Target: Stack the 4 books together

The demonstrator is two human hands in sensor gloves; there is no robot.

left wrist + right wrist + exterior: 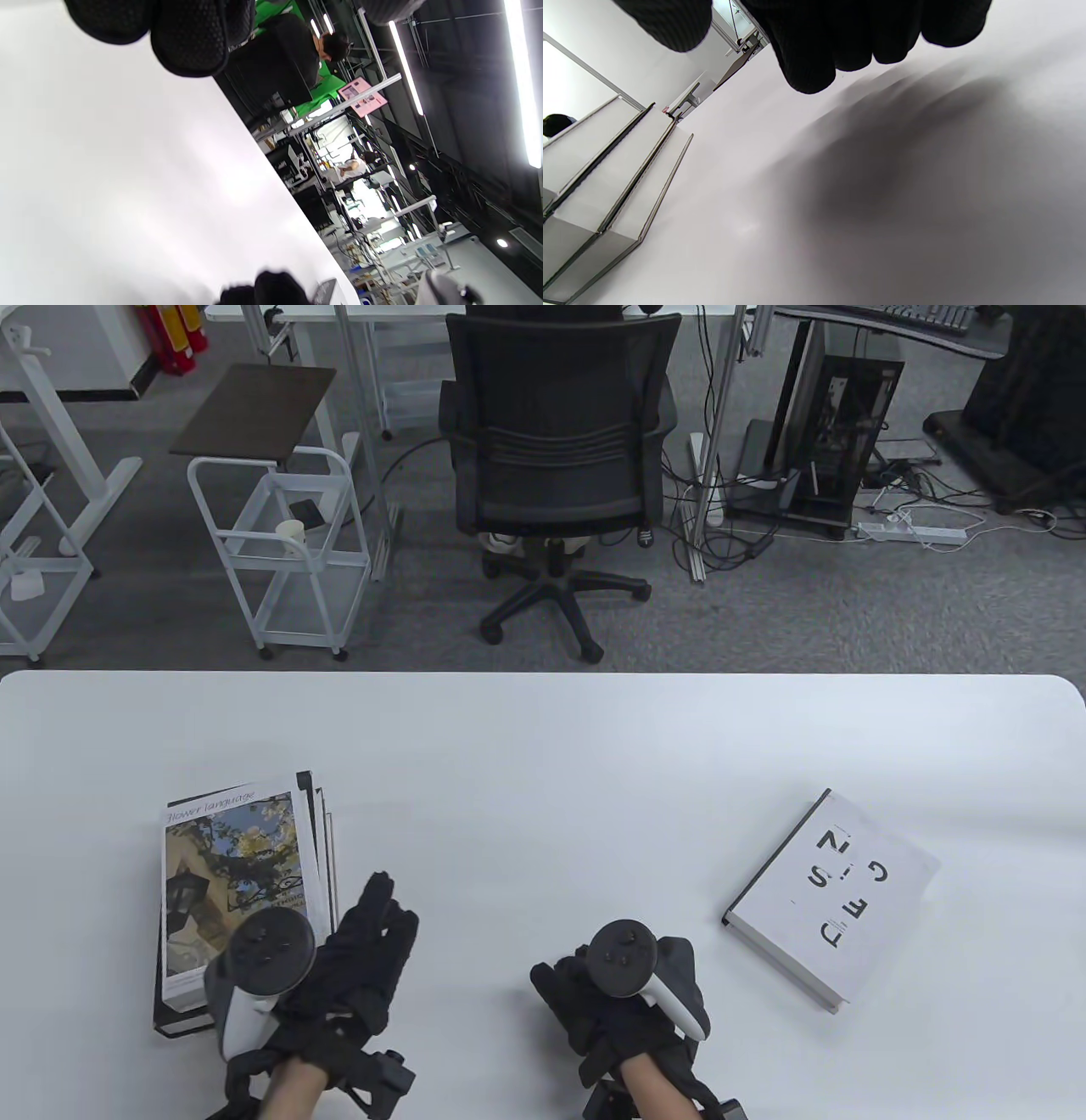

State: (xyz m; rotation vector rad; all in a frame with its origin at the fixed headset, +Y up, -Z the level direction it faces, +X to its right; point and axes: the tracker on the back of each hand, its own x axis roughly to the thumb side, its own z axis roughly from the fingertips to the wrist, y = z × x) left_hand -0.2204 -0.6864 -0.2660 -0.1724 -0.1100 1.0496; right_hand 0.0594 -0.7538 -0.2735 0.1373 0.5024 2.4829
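A stack of three books [242, 891] lies at the table's left, topped by a "flower language" book with a photo cover [229, 865]. The stack's page edges also show in the right wrist view [606, 190]. A fourth, white book with black letters [836, 895] lies apart at the right. My left hand [382, 916] rests empty just right of the stack, fingers [191, 42] stretched out. My right hand [556, 984] hovers low over the bare table between the stack and the white book, its fingers [814, 55] loosely curled, holding nothing.
The white table [543, 746] ends at a far edge, with an office chair [551, 449] and a white cart [280, 543] on the floor beyond. The table's surface fills much of the left wrist view [106, 169].
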